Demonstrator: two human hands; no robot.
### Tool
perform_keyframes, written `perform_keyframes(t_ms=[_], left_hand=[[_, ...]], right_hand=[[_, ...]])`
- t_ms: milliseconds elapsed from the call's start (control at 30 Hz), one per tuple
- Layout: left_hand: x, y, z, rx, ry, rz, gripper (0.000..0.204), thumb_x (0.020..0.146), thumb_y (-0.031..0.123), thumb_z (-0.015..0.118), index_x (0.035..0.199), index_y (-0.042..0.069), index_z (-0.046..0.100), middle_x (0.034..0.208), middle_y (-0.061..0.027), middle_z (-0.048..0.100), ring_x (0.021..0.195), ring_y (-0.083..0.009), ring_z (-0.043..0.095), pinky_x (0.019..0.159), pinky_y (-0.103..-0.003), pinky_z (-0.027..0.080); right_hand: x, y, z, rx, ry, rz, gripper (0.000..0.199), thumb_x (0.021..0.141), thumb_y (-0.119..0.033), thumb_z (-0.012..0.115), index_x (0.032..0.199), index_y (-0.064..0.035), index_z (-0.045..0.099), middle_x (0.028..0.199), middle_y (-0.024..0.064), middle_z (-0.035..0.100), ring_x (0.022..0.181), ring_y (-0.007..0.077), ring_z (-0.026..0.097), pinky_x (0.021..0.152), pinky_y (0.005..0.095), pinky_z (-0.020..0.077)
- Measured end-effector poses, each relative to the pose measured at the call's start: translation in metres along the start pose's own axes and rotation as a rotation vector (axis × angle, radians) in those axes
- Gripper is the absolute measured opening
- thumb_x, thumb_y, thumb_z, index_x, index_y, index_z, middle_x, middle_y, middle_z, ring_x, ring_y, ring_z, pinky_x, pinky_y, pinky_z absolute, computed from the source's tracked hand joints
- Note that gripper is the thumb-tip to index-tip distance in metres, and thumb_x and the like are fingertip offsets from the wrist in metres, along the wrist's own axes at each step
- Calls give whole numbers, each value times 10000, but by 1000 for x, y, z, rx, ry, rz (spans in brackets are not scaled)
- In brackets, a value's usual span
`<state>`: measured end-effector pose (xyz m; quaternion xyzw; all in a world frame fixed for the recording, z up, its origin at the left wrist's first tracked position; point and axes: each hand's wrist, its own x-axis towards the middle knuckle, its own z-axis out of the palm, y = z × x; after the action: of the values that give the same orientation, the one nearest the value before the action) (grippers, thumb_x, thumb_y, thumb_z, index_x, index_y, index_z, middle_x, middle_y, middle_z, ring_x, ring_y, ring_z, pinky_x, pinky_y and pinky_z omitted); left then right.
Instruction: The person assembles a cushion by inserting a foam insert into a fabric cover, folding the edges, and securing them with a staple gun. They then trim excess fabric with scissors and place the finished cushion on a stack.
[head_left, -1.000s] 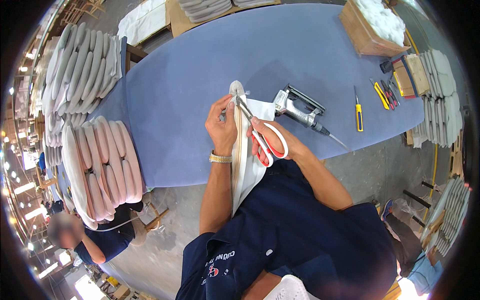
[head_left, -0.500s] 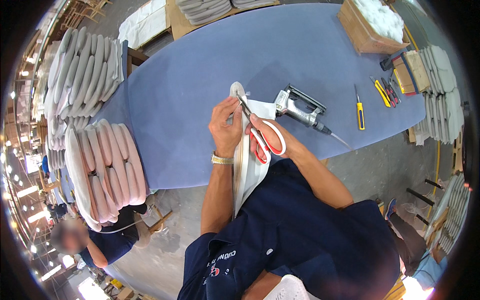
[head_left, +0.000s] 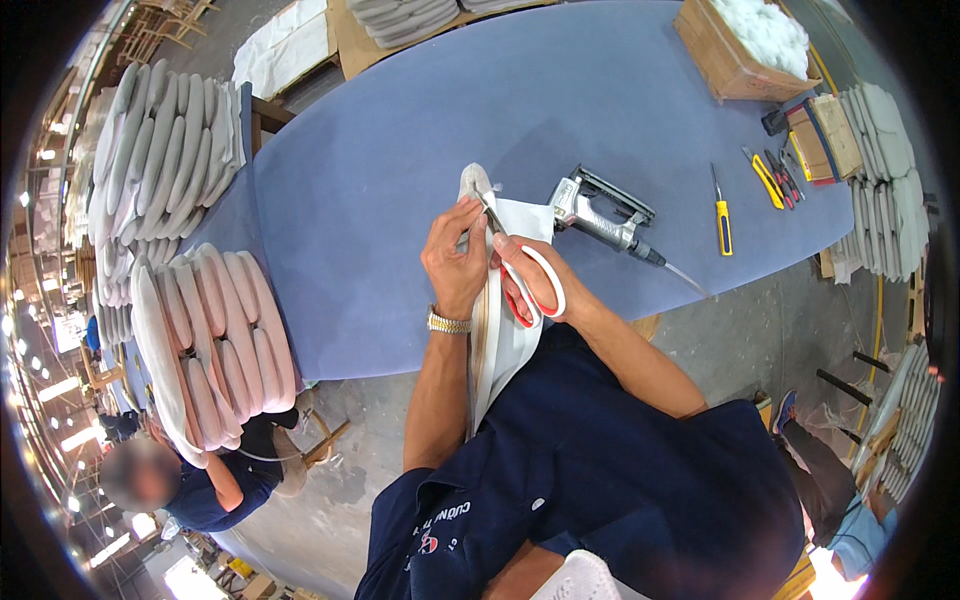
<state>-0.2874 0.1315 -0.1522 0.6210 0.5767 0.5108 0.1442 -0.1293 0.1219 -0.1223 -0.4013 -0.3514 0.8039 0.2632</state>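
Observation:
In the middle, a long grey fabric-covered padded piece point(head_left: 474, 180) stands edge-on, reaching from over the table back to my torso. My left hand point(head_left: 455, 258) is closed on its upper part, fingertips pinching the edge just below the rounded tip. Scissors with white and red handles point(head_left: 556, 290) are in my right hand point(head_left: 530, 262). Their blades point up and away along the padded piece's edge, close to my left fingertips; what lies between the blades is too small to tell. A white fabric flap point(head_left: 527, 220) shows behind my right hand.
On the blue-covered table point(head_left: 380, 200), right of my hands, lie a staple gun point(head_left: 605, 222) with a hose, a yellow screwdriver point(head_left: 723, 222), a yellow cutter point(head_left: 768, 182) and pliers point(head_left: 785, 180). A carton of white stuffing point(head_left: 745, 75) stands far right. Stacked pads point(head_left: 215, 335) stand left, beside a co-worker.
My right hand and the scissors have shifted slightly toward my left hand. The left hand keeps its pinch. At the lower left, the co-worker's arm has moved.

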Motion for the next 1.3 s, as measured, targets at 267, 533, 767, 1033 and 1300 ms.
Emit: perform_keyframes(t_ms=[267,533,767,1033,1300], left_hand=[[1,1,3,-24,12,-12,56,920,30,718,961,-1,739,1058,-155,766,1088,-294,730,938,-385,569],[-5,-6,3,-166,134,-210,92,977,79,692,984,-3,732,1073,-145,764,1001,-230,728,884,-348,559],[-2,-2,2,-102,78,-105,110,970,71,697,1038,-9,730,1078,-155,756,1018,-236,723,908,-355,555],[44,-6,-30,-408,-194,-571,349,1066,280,572,1158,-18,729,1150,-113,749,987,-220,740,857,-319,580],[91,-82,24,-363,-601,-519,383,1058,380,571,1141,72,782,1226,-50,742,1128,-204,672,1081,-367,456]], right_hand=[[-1,2,7,-11,49,-4,529,1084,-488,463,938,11,562,562,17,466,342,120,449,311,288,362],[-3,4,1,87,-7,9,509,1088,-489,455,995,2,550,573,39,492,351,144,473,328,306,393],[-14,1,-7,-39,-37,28,493,1076,-478,489,1033,10,548,692,99,603,438,168,576,378,305,456],[-21,-13,-130,-932,634,-344,440,863,-371,792,1173,-76,690,938,170,736,828,369,713,723,429,555],[4,14,-258,-1334,660,-172,481,887,-318,732,1295,-76,655,1202,236,695,1116,444,652,922,493,525]])
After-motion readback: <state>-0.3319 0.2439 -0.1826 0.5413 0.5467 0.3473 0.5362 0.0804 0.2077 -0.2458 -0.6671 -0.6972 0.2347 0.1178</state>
